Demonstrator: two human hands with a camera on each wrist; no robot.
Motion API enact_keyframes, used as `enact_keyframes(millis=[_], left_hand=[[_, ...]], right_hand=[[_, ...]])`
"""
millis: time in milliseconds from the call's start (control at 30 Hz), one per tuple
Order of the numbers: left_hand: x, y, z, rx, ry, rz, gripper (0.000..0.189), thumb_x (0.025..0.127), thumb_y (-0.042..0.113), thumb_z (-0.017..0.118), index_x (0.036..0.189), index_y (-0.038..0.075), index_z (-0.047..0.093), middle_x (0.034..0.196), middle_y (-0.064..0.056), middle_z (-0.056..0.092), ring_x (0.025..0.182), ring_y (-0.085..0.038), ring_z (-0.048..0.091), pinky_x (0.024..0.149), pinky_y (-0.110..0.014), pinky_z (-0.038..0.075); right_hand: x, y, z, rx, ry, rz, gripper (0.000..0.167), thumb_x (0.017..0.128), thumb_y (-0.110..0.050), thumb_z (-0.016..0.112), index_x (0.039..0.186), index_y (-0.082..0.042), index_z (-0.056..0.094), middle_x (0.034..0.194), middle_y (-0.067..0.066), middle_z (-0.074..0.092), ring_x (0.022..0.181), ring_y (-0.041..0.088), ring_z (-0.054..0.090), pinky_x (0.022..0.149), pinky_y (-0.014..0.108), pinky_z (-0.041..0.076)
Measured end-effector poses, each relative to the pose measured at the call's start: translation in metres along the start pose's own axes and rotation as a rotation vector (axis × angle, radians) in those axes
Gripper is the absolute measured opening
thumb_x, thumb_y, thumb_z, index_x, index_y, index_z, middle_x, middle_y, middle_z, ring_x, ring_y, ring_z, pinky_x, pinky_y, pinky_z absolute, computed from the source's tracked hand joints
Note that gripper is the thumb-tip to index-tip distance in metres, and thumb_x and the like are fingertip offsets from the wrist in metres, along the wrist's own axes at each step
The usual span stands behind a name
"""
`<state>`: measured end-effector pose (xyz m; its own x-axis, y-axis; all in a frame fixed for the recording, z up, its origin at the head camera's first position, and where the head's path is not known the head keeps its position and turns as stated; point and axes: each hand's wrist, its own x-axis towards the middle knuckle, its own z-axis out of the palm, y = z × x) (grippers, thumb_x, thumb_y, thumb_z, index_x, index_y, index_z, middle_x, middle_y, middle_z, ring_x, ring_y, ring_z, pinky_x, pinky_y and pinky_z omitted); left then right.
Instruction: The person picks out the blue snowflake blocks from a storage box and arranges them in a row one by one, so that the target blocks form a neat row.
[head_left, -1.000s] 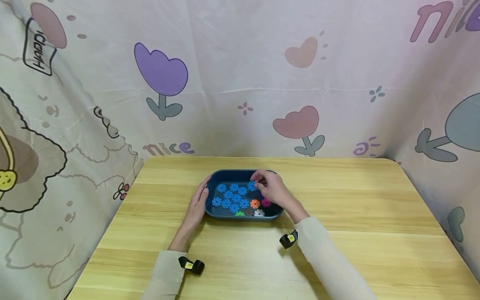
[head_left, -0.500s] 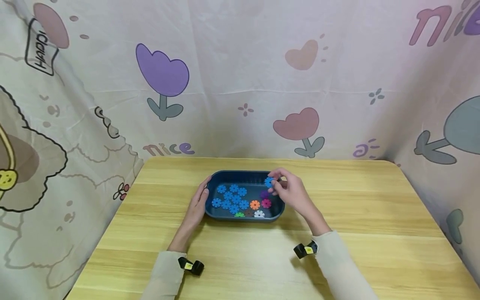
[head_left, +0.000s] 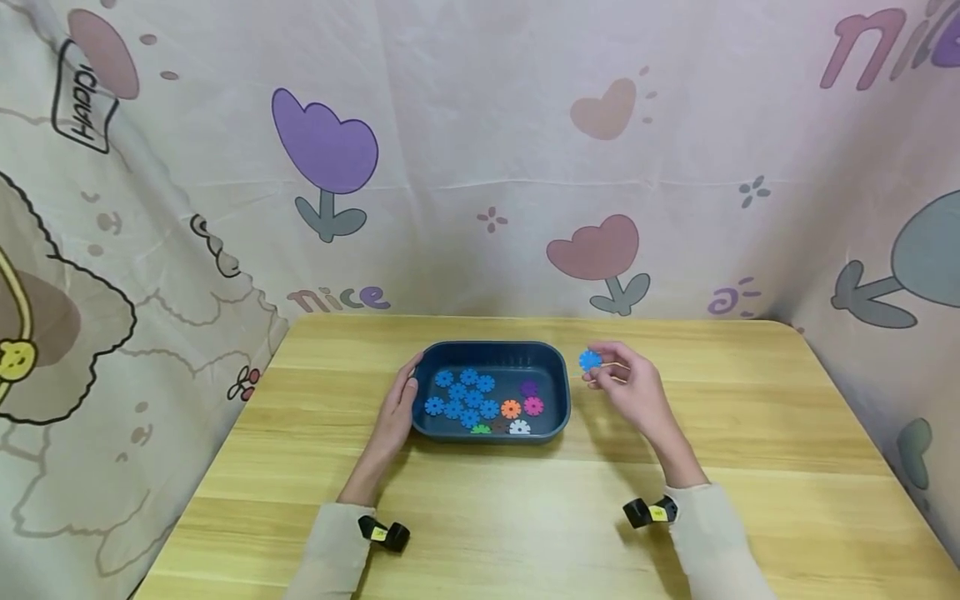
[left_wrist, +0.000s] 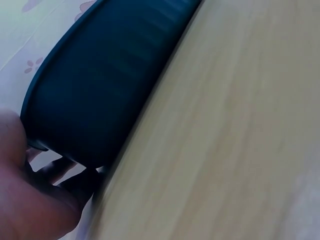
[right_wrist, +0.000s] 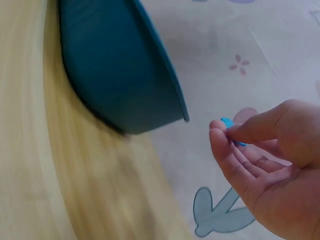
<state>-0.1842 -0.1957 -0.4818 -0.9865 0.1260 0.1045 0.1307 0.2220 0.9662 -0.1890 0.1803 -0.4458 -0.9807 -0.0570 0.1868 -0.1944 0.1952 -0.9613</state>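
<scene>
A dark blue tray (head_left: 491,437) stands on the table with several blue snowflake-shaped plastic discs (head_left: 457,391) lying in its left part. Toward its right lie an orange disc (head_left: 511,408), a pink disc (head_left: 533,406) and a purple disc (head_left: 529,388). Green, brown and white discs (head_left: 519,427) sit along the near wall, partly hidden. My left hand (head_left: 393,408) grips the tray's left end, its fingers against the outer wall (left_wrist: 95,95). Just right of the tray, above the table, my right hand (head_left: 633,387) pinches one blue disc (head_left: 590,360) between thumb and fingertips.
The wooden table (head_left: 495,517) extends on both sides of the tray and in front of it. A patterned cloth (head_left: 465,150) hangs behind the table and along its sides. Each wrist wears a small black camera (head_left: 385,533).
My right hand has lifted a blue disc from the tray and carried it right, past the tray's right rim. My left hand and the tray have stayed in place.
</scene>
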Motion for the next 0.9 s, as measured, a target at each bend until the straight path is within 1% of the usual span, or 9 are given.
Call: enact_keyframes(millis=[100,167,300,367,400,533,633,800,900], left_hand=[[-0.004,0.014,0.000,0.029,-0.011,-0.008,0.048,0.114,0.011,0.027,0.161,0.005,0.028,0.167,-0.016,0.025,0.155,-0.036,0.017,0.124,-0.058,0.014],[-0.005,0.017,-0.001,0.042,-0.017,-0.010,0.048,0.114,0.012,0.027,0.161,0.004,0.028,0.167,-0.016,0.024,0.155,-0.036,0.017,0.123,-0.059,0.014],[-0.004,0.012,-0.002,0.037,-0.029,-0.011,0.048,0.114,0.013,0.026,0.162,0.006,0.028,0.168,-0.016,0.023,0.155,-0.037,0.016,0.123,-0.060,0.014],[-0.001,0.001,-0.002,0.031,-0.022,0.002,0.048,0.115,0.017,0.026,0.162,0.011,0.028,0.168,-0.012,0.024,0.155,-0.035,0.016,0.123,-0.059,0.013],[0.000,-0.004,-0.001,0.027,-0.018,0.011,0.048,0.115,0.018,0.026,0.163,0.013,0.029,0.168,-0.011,0.024,0.155,-0.034,0.016,0.124,-0.059,0.012],[-0.001,0.000,0.000,0.023,-0.022,0.019,0.048,0.115,0.017,0.026,0.162,0.012,0.029,0.168,-0.012,0.025,0.155,-0.034,0.017,0.124,-0.058,0.013],[-0.004,0.015,0.000,0.017,-0.031,-0.004,0.048,0.114,0.012,0.026,0.162,0.005,0.028,0.168,-0.016,0.024,0.155,-0.036,0.016,0.124,-0.059,0.013],[-0.004,0.015,-0.001,0.013,-0.028,-0.009,0.048,0.114,0.013,0.026,0.161,0.005,0.028,0.168,-0.015,0.024,0.155,-0.035,0.016,0.124,-0.057,0.012],[-0.003,0.016,-0.002,0.016,-0.034,-0.008,0.048,0.114,0.013,0.026,0.161,0.005,0.028,0.168,-0.015,0.024,0.155,-0.035,0.016,0.124,-0.057,0.012]], right_hand=[[0.000,0.009,-0.006,-0.025,-0.001,0.025,0.039,0.093,0.015,0.059,0.132,0.008,0.061,0.109,0.029,0.065,0.095,0.038,0.073,0.081,0.038,0.062],[0.000,0.015,-0.008,-0.063,0.002,0.036,0.039,0.092,0.015,0.062,0.131,0.007,0.062,0.109,0.028,0.067,0.097,0.037,0.072,0.080,0.036,0.062],[-0.001,0.026,-0.010,-0.167,0.018,0.035,0.037,0.090,0.013,0.069,0.127,0.006,0.065,0.106,0.024,0.069,0.098,0.034,0.069,0.078,0.023,0.059],[-0.001,0.031,-0.011,-0.204,0.018,0.045,0.036,0.090,0.012,0.070,0.126,0.005,0.066,0.106,0.022,0.069,0.098,0.033,0.068,0.077,0.019,0.058],[-0.001,0.033,-0.011,-0.219,0.018,0.052,0.036,0.090,0.012,0.070,0.126,0.005,0.066,0.106,0.022,0.069,0.098,0.032,0.068,0.076,0.020,0.058],[0.000,0.045,-0.009,-0.282,0.005,0.073,0.034,0.090,0.009,0.071,0.124,0.004,0.068,0.105,0.019,0.069,0.096,0.030,0.068,0.078,0.023,0.058],[0.000,0.053,-0.008,-0.338,-0.008,0.067,0.033,0.090,0.007,0.074,0.122,0.004,0.069,0.102,0.017,0.071,0.093,0.027,0.067,0.079,0.021,0.056],[0.002,0.057,-0.004,-0.376,-0.017,0.057,0.031,0.088,0.005,0.077,0.118,0.005,0.070,0.097,0.015,0.071,0.086,0.024,0.065,0.074,0.019,0.054],[0.002,0.058,-0.002,-0.390,-0.020,0.050,0.031,0.087,0.005,0.078,0.117,0.005,0.071,0.095,0.013,0.071,0.085,0.023,0.065,0.073,0.021,0.055]])
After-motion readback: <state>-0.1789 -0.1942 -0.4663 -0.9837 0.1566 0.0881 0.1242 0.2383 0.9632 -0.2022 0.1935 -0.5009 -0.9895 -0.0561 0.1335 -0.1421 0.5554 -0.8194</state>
